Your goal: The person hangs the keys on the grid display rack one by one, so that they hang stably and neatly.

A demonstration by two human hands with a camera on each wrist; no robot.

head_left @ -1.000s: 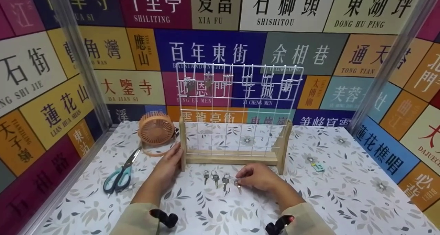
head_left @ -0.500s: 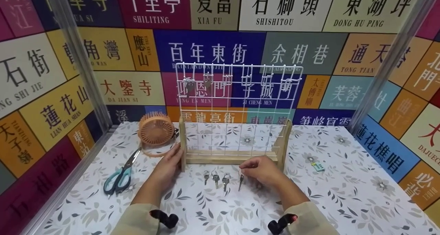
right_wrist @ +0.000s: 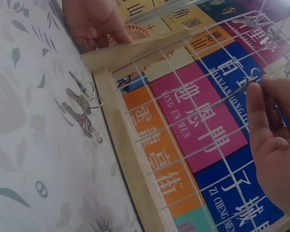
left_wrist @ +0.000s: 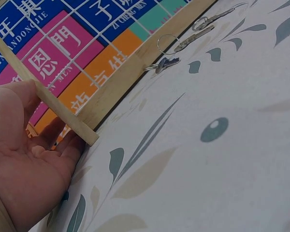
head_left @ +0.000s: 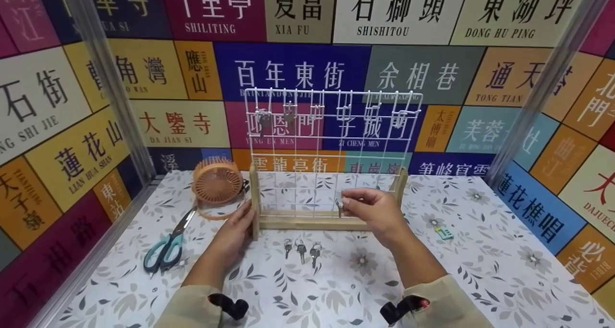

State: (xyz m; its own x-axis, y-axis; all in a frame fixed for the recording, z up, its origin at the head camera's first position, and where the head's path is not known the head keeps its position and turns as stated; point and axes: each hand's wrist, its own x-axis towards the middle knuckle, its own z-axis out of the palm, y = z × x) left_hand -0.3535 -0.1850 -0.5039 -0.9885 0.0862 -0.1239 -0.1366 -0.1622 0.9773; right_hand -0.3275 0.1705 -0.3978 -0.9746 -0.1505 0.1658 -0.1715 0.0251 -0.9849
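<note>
My right hand [head_left: 379, 217] pinches a key [right_wrist: 240, 91] by its ring between thumb and fingertips, in front of the lower part of a white wire grid rack with a wooden stand [head_left: 307, 223]. My left hand [head_left: 235, 234] grips the rack's left wooden post [left_wrist: 63, 113], thumb on one side and fingers on the other. On the table before the rack lie three keys with rings: a left key [head_left: 288, 249], a middle key [head_left: 301, 252] and a right key [head_left: 315, 255]. Two more keys hang from the rack's leftmost hooks, one key [head_left: 264, 118] beside another key [head_left: 289, 114].
An orange fan [head_left: 218, 183] stands left of the rack. Scissors with teal handles [head_left: 164, 252] lie in front of the fan. A small green and yellow item [head_left: 445, 232] lies at the right. White hooks [head_left: 344, 112] line the rack's top; sign-patterned walls enclose the table.
My right hand has lifted the fourth key off the table and carried it up and forward to the wire grid. The left hand has stayed at the post.
</note>
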